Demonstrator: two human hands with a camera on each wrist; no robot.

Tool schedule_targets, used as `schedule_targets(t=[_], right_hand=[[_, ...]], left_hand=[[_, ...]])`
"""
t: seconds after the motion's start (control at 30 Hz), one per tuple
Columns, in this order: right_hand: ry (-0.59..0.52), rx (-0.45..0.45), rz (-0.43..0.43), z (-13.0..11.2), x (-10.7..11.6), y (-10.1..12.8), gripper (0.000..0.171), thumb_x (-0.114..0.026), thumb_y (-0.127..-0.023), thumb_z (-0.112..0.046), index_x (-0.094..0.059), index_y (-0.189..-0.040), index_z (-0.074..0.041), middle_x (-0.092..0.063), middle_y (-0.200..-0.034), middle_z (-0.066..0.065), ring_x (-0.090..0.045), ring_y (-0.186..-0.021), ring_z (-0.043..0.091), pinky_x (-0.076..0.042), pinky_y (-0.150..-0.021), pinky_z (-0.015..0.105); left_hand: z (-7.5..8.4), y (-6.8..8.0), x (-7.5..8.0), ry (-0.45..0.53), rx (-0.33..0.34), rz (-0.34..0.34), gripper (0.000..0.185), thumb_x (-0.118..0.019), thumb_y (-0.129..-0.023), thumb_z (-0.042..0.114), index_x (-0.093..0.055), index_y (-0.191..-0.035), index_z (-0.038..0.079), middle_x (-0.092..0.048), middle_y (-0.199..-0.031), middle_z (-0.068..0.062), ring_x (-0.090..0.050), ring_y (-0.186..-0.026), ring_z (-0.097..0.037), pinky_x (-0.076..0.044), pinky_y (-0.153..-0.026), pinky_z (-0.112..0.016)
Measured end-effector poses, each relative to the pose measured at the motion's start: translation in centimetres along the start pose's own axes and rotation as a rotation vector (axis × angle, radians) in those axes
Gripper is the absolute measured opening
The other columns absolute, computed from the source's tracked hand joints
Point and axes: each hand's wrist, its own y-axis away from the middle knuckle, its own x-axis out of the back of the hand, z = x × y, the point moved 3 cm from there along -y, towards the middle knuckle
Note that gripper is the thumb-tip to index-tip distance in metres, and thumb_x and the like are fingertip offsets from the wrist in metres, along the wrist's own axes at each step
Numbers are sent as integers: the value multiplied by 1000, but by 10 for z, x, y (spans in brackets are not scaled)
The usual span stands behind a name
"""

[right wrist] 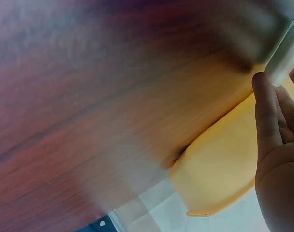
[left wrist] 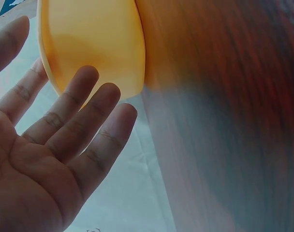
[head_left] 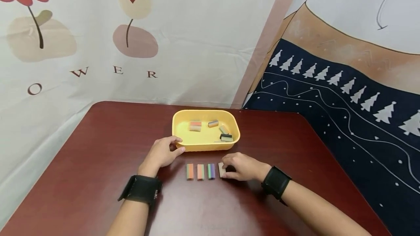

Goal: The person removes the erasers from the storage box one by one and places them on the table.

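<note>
Near the front of the dark red wooden worktop (head_left: 98, 148), the right hand (head_left: 241, 166) pinches a pale striped eraser block (head_left: 221, 169) with curled fingers, seemingly setting it fourth in the row beside the purple-striped block (head_left: 211, 171), while the left hand (head_left: 162, 152) steadies the yellow plastic tray (head_left: 178, 128) with relaxed fingers; next, squaring it calls for gentle release.

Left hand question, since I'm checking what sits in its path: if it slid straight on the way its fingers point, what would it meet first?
Most likely the yellow tray. The left hand rests open beside its near left corner, fingers aimed at that wall; whether they already touch it is unclear.
</note>
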Motion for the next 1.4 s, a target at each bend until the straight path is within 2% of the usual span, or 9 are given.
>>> schedule_targets(t=[0.17,0.4,0.73,1.03,1.23,1.4], right_hand=[[-12,-5,-12,0,-3,-3,15,-69,-92,-25,-68,-96,-11,-62,-92,-5,-58,-89,2,-47,-79,14],[-7,-33,-16,2,-2,1,13,-69,-92,-24,-68,-93,-11,-60,-86,-5,-57,-84,3,-46,-77,12],[-16,-39,8,3,-2,1,17,-71,-91,-24,-68,-99,-10,-62,-92,-5,-57,-86,2,-48,-77,17],[12,-86,-23,2,-4,2,19,-71,-91,-26,-68,-101,-10,-64,-96,-4,-58,-89,4,-49,-80,20],[50,-80,-67,-3,6,-3,17,-70,-92,-26,-70,-100,-11,-66,-103,1,-60,-99,9,-49,-85,23],[24,-88,-36,-6,25,-11,14,-69,-92,-22,-70,-99,-10,-66,-94,-1,-61,-85,10,-50,-75,22]], left_hand=[[-3,3,3,-1,10,-2,36,-68,-93,25,-64,-124,8,-65,-105,-8,-59,-98,-27,-47,-83,-45],[0,-1,1,-3,-27,-8,36,-68,-93,26,-64,-123,8,-66,-106,-9,-60,-100,-28,-47,-85,-47],[0,-3,2,-2,-18,-3,36,-68,-93,26,-64,-123,9,-65,-108,-10,-59,-101,-29,-47,-86,-47],[0,-1,0,-8,-19,-4,34,-69,-92,26,-65,-121,9,-66,-105,-10,-59,-97,-27,-47,-84,-45],[0,-1,0,-12,-42,13,32,-69,-92,24,-66,-119,8,-67,-104,-10,-60,-97,-27,-47,-84,-45],[1,-1,0,-11,-45,14,33,-70,-91,24,-66,-119,7,-66,-102,-9,-59,-96,-28,-47,-83,-44]])
